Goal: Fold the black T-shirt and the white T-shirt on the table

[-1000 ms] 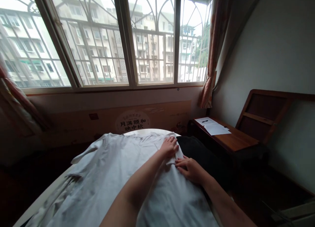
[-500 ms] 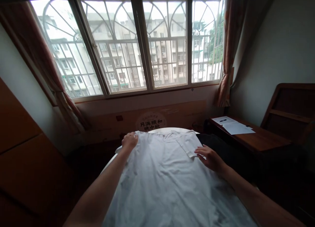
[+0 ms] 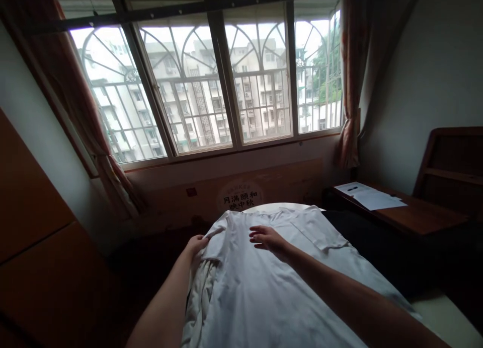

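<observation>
A white T-shirt (image 3: 260, 287) lies spread out in front of me, its collar end toward the window. My left hand (image 3: 196, 245) is closed on the edge of its left sleeve. Below that sleeve, bunched pale cloth (image 3: 204, 292) hangs at the side. My right hand (image 3: 268, 240) hovers over or just touches the upper middle of the shirt, fingers apart and holding nothing. The right sleeve (image 3: 330, 239) lies out flat. Under the shirt, a white rounded surface (image 3: 298, 206) shows at the far end.
A wooden table (image 3: 426, 222) with white papers (image 3: 372, 196) and a dark pen (image 3: 352, 188) stands at the right, by a wooden chair back (image 3: 453, 151). An orange-brown cabinet (image 3: 41, 267) is on the left. Ahead are a barred window (image 3: 260, 101) and tied curtains (image 3: 350, 136).
My right hand has left the right sleeve and come across to the shirt's middle. My left hand has moved from the left shoulder down to the sleeve edge. The view has tilted up slightly.
</observation>
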The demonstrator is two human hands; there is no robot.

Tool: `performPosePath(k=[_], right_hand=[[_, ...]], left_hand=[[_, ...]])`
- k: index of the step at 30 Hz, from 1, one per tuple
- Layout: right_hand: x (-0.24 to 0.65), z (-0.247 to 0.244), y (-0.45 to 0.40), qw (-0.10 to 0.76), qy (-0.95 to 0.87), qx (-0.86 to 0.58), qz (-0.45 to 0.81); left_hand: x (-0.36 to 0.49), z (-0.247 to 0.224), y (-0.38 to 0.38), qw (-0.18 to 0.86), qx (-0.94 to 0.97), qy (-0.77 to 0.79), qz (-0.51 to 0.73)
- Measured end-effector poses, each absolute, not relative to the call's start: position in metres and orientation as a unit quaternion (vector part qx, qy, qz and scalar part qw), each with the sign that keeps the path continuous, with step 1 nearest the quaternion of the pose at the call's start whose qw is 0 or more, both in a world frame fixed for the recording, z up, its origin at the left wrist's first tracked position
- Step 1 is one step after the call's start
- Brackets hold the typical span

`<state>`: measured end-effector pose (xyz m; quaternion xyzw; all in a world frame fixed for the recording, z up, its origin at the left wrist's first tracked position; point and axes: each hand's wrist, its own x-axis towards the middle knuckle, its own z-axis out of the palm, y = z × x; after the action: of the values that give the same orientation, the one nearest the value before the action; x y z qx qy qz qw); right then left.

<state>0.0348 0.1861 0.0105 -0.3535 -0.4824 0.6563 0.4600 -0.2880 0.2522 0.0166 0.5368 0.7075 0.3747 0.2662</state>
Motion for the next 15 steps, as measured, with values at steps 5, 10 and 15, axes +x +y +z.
performPosePath(k=[5, 10, 15], right_hand=[[-0.019, 0.003, 0.210, 0.458, -0.398, -0.344, 0.716], [-0.057, -0.005, 0.241, 0.499, -0.336, -0.340, 0.723], [-0.083, -0.008, 0.266, 0.506, -0.314, -0.352, 0.722]], left_hand=[[-0.302, 0.032, 0.265, 0.281, 0.543, 0.648, 0.454], [-0.298, 0.072, 0.280, 0.264, 0.568, 0.608, 0.488], [-0.282, 0.103, 0.293, 0.255, 0.596, 0.624, 0.437]])
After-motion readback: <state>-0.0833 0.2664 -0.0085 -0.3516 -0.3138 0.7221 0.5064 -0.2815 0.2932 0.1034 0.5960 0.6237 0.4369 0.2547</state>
